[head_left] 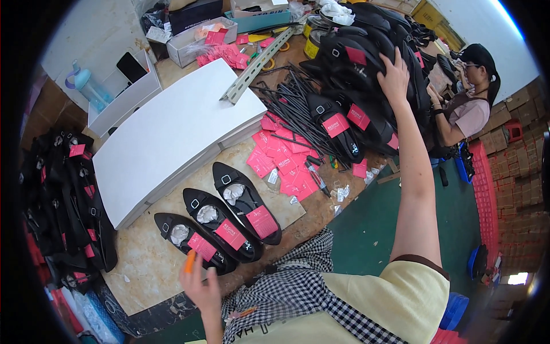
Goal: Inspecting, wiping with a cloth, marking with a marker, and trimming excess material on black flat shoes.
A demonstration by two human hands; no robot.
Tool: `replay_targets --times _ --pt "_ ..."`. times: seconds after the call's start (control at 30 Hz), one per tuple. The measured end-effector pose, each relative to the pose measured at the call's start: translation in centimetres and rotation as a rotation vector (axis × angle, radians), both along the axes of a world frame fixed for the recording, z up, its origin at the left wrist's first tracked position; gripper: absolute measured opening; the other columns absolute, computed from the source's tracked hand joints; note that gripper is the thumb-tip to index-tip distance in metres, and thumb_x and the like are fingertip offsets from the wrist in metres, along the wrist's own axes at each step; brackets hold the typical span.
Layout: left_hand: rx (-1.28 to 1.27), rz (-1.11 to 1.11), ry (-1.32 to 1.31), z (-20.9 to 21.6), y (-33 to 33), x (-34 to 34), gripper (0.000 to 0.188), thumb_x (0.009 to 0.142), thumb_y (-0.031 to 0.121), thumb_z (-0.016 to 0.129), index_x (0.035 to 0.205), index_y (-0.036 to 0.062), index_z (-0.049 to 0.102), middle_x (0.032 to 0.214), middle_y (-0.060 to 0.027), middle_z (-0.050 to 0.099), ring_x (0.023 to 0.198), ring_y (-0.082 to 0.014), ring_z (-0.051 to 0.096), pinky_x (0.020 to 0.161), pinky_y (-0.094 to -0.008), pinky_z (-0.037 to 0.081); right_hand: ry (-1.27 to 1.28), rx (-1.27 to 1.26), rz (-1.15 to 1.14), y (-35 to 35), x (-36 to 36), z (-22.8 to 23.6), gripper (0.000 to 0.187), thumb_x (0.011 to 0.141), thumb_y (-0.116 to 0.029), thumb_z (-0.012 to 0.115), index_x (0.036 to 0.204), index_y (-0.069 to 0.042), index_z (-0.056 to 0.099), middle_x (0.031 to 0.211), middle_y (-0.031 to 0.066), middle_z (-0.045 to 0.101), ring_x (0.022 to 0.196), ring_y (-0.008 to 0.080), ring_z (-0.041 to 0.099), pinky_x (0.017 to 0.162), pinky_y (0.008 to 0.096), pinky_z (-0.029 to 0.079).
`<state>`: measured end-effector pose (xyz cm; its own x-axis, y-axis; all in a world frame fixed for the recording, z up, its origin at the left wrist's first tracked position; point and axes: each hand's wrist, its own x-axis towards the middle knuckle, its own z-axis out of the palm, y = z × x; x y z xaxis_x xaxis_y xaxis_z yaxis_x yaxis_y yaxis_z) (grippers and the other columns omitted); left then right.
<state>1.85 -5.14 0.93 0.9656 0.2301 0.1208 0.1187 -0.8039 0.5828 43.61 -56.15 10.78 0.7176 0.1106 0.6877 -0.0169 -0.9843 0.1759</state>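
Three black pointed flat shoes (220, 221) stand in a row on the worktop, each with a square buckle, white paper stuffing and a pink tag (230, 234). Close to the heel of the leftmost shoe is my left hand (200, 289), its fingers apart and an orange cover (190, 261) on one finger. It appears to hold nothing. My right arm reaches to the far right, where my right hand (395, 77) lies with spread fingers on a large pile of black shoes (358, 43). Whether its fingertips grip a shoe is hard to see.
Beside the row stands a white board (172, 137) on a stack. Loose pink tags (281, 155) and thin black sticks (286, 100) cover the middle. More black shoes (69, 200) are heaped at left. A co-worker (472, 97) sits beyond the pile at right.
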Motion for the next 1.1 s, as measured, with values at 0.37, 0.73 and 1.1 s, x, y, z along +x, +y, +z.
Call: replay_targets --times 0.37,0.73,1.1 --pt "-0.641 0.482 0.244 -4.7 3.3 2.2 0.055 0.094 0.011 0.061 0.143 -0.0042 0.042 0.093 -0.0048 0.065 0.077 -0.0065 0.057 0.065 -0.0217 0.047 0.404 0.342 0.496 13.0 -8.8 -7.3 0.015 0.088 -0.018 0.060 0.095 -0.008 0.069 0.082 0.0171 0.068 0.077 0.0357 0.068 0.069 0.0467 0.054" --pt "-2.007 0.268 -0.066 -3.2 2.7 0.3 0.075 0.092 0.062 0.043 0.134 -0.0009 0.048 0.119 -0.0225 0.063 0.090 -0.0314 0.069 0.073 -0.0469 0.060 0.609 0.060 0.203 17.2 -9.8 -11.7 0.018 0.086 -0.020 0.058 0.079 -0.007 0.069 0.073 0.0194 0.068 0.073 0.0369 0.069 0.065 0.0481 0.056" --pt "-1.499 0.366 -0.127 -4.2 1.0 5.5 0.088 0.094 0.074 0.017 0.128 0.0007 0.053 0.111 -0.0135 0.067 0.096 -0.0252 0.068 0.084 -0.0380 0.056 1.446 1.019 0.860 34.0 -28.4 -2.3 0.032 0.091 -0.015 0.064 0.122 -0.006 0.064 0.060 0.0119 0.059 0.049 0.0183 0.057 0.050 0.0325 0.043"
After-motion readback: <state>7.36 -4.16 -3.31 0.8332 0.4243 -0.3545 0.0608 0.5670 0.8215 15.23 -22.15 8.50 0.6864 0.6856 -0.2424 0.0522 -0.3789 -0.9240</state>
